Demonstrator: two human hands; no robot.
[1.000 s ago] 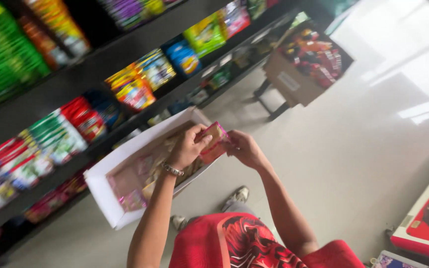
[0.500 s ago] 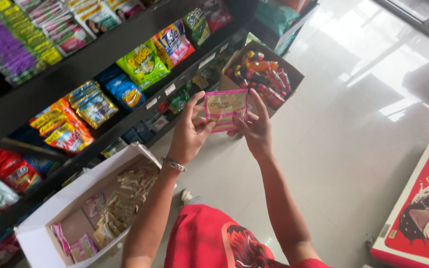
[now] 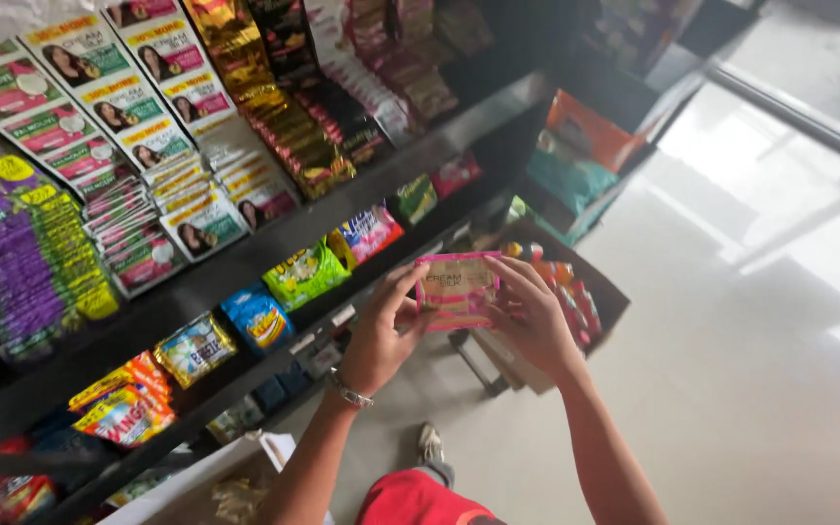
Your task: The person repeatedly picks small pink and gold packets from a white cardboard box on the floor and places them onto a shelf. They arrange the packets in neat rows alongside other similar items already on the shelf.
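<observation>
Beyond your grip and off to its left, the dark shelving [image 3: 245,253] fills the view, and its upper tier already carries hanging strips of sachets [image 3: 162,146] in rows of green, pink and purple. The rail beneath them holds bright snack packets [image 3: 303,274], and down near your left elbow a white carton [image 3: 196,486] shows only its rim, with loose packets inside that look unshelved. To the right of the grip, a dark crate of bottles [image 3: 576,292] sits on the pale floor [image 3: 751,389].

Now the work itself: you have a pink and tan sachet strip [image 3: 456,288] lifted in front of the shelf, clear of every rail. Your left hand [image 3: 386,335] pinches its left edge, thumb and fingers clamped on it, and your right hand [image 3: 527,316] closes on its right edge. So this strip is out of the carton and squared up, I'd say, but not yet hung; placing it remains.
</observation>
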